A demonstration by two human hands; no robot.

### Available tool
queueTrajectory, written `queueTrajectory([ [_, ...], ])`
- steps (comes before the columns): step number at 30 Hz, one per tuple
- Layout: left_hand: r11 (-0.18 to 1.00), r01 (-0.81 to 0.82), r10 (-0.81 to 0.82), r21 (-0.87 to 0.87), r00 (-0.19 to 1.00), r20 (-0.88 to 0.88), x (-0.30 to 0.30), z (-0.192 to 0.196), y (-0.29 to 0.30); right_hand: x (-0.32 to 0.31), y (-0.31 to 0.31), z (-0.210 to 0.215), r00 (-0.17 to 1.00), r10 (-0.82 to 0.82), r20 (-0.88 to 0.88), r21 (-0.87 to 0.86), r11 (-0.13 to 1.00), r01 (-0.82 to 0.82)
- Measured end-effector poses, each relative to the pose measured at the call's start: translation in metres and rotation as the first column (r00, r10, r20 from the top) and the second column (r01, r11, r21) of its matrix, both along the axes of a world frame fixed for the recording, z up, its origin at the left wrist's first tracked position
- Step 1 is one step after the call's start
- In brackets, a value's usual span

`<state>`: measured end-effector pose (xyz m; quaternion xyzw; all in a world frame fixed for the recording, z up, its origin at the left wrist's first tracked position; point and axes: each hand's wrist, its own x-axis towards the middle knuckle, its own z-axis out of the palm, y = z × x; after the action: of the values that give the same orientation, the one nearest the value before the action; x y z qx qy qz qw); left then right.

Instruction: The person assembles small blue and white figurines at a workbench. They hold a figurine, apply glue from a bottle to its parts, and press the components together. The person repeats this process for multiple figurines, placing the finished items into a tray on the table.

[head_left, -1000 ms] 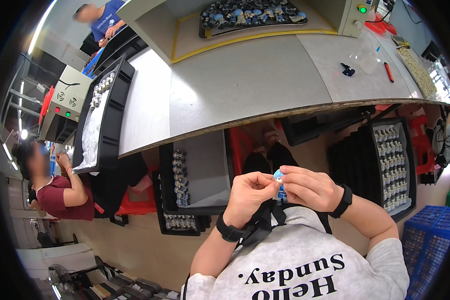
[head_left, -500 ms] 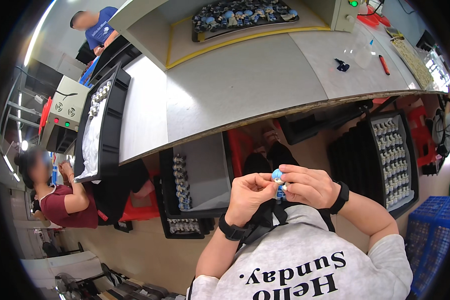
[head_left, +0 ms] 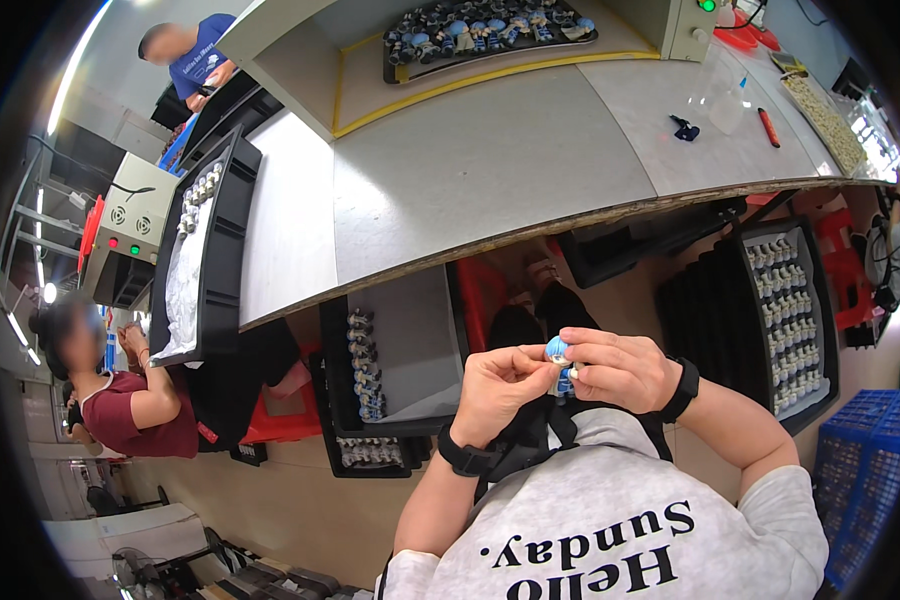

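Observation:
My left hand (head_left: 498, 385) and my right hand (head_left: 618, 368) meet in front of my chest, below the edge of the grey workbench (head_left: 490, 170). Between their fingertips they pinch a small figurine with a blue head (head_left: 558, 352); its body is mostly hidden by my fingers. Both wrists carry black bands. Nearest below my hands is a black tray (head_left: 410, 330) with a row of similar small figurines (head_left: 362, 365) along its left side.
A black tray of figurines (head_left: 782, 310) stands at the right, and a blue crate (head_left: 870, 480) at the lower right. Two more black trays (head_left: 215, 250) (head_left: 490, 30) sit on the bench, with a red pen (head_left: 768, 127). A seated person (head_left: 120, 390) works at the left.
My hands stay together on the figurine, with the fingers shifting only slightly. The view has drifted a little.

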<state>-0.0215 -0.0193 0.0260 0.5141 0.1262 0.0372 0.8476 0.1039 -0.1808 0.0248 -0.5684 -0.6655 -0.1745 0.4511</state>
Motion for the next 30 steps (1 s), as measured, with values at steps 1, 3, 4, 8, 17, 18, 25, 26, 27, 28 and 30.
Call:
queueTrajectory([
  [1,1.000,0.008,-0.008,0.000,1.000,0.004,0.0001,-0.0003,0.0008,0.0001,0.0000,0.0002,1.000,0.002,-0.001,-0.001,1.000,-0.002],
  [3,1.000,0.015,-0.015,0.003,1.000,-0.008,-0.0004,-0.0016,0.0026,0.0004,0.0005,0.0012,1.000,0.010,-0.006,-0.004,1.000,-0.010],
  [4,1.000,0.019,-0.019,0.004,1.000,-0.015,-0.0006,-0.0020,0.0033,0.0005,0.0007,0.0016,1.000,0.014,-0.008,-0.006,1.000,-0.014],
  [8,0.999,0.031,-0.031,0.012,0.999,-0.024,-0.0004,-0.0017,0.0055,-0.0001,0.0015,0.0020,1.000,0.025,-0.011,-0.010,1.000,-0.025],
  [17,0.999,-0.013,0.016,0.038,0.996,-0.082,0.0000,0.0056,0.0016,-0.0013,0.0034,0.0006,1.000,0.031,-0.007,-0.019,0.999,-0.031],
  [18,0.999,-0.014,0.017,0.036,0.996,-0.084,0.0000,0.0063,0.0014,-0.0013,0.0038,0.0003,0.999,0.031,-0.008,-0.015,0.999,-0.031],
  [25,0.998,-0.034,0.037,0.051,0.997,-0.061,-0.0008,0.0049,0.0018,-0.0014,0.0072,0.0021,1.000,0.030,0.001,0.001,1.000,-0.030],
  [26,0.998,-0.032,0.035,0.048,0.998,-0.060,-0.0005,0.0049,0.0020,-0.0012,0.0074,0.0023,1.000,0.028,0.002,0.002,1.000,-0.028],
  [27,0.999,-0.031,0.033,0.045,0.998,-0.058,-0.0004,0.0050,0.0024,-0.0010,0.0075,0.0025,1.000,0.026,0.004,0.004,1.000,-0.026],
  [28,0.999,-0.029,0.031,0.042,0.998,-0.057,-0.0002,0.0050,0.0026,-0.0009,0.0076,0.0026,1.000,0.024,0.005,0.006,1.000,-0.024],
  [30,0.999,-0.031,0.033,0.039,0.998,-0.052,-0.0004,0.0045,0.0030,-0.0010,0.0080,0.0026,1.000,0.025,0.003,0.008,1.000,-0.025],
])
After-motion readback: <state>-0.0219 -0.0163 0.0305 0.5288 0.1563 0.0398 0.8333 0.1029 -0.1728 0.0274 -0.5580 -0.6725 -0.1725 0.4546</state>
